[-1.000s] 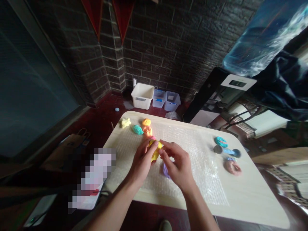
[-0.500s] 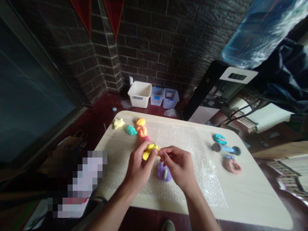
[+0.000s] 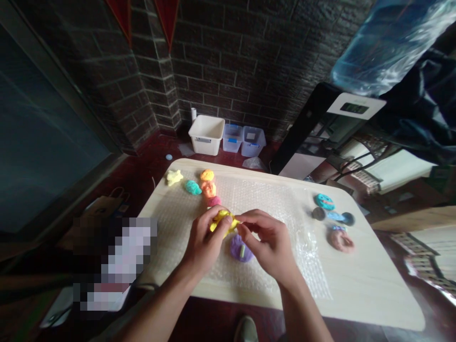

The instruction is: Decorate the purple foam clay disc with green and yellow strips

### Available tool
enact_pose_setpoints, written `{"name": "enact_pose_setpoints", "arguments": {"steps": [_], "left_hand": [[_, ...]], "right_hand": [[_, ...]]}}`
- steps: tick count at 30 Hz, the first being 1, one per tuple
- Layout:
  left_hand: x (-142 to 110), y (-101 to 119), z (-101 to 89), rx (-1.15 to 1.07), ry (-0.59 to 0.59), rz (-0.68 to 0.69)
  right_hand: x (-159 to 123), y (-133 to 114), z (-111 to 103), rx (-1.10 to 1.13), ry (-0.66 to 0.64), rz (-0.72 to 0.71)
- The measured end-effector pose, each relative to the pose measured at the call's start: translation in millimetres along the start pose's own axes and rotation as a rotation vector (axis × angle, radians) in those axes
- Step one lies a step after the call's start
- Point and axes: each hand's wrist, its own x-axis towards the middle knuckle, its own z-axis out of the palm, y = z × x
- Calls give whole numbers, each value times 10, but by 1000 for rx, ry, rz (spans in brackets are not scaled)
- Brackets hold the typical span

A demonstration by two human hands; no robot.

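Note:
A piece of bright yellow modelling clay [image 3: 219, 222] is held up over the table, between the thumb and fingers of my left hand [image 3: 208, 235]. My right hand [image 3: 265, 237] pinches at the clay's right tip with thumb and forefinger. Beneath the hands, a round purple clay piece [image 3: 239, 249] with a small pale green stick on it lies on the bubble wrap [image 3: 281, 204]. Just beyond my left fingers are a pink clay lump [image 3: 214, 202], an orange clay figure [image 3: 208, 189] and a yellow-orange clay piece [image 3: 207, 175].
Left of these sit a teal clay turtle shape [image 3: 193, 187] and a pale yellow star [image 3: 174, 177]. On the right side of the table [image 3: 384, 285] lie a teal clay disc [image 3: 324, 202], a blue-grey dumbbell shape [image 3: 335, 216] and a brown ring [image 3: 342, 241]. Bins [image 3: 206, 142] stand behind.
The yellow clay has turned a little in my fingers, and its right end now looks more drawn out. My view has tilted slightly; the pieces on the table lie as before.

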Motion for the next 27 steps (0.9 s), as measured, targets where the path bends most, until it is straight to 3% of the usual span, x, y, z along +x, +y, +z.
{"name": "enact_pose_setpoints", "arguments": {"steps": [3, 8, 15, 23, 27], "left_hand": [[7, -42, -17, 6, 4, -31], [2, -55, -46, 51, 10, -60], [-16, -34, -79, 55, 0, -65], [-4, -9, -67, 41, 18, -33], [-3, -8, -76, 22, 35, -37]], "right_hand": [[4, -35, -53, -157, -76, -81], [-7, -29, -56, -269, -136, -68], [-25, 62, 32, -196, -138, 36], [-27, 55, 89, -115, -55, 126], [-26, 38, 76, -91, -83, 118]]}}
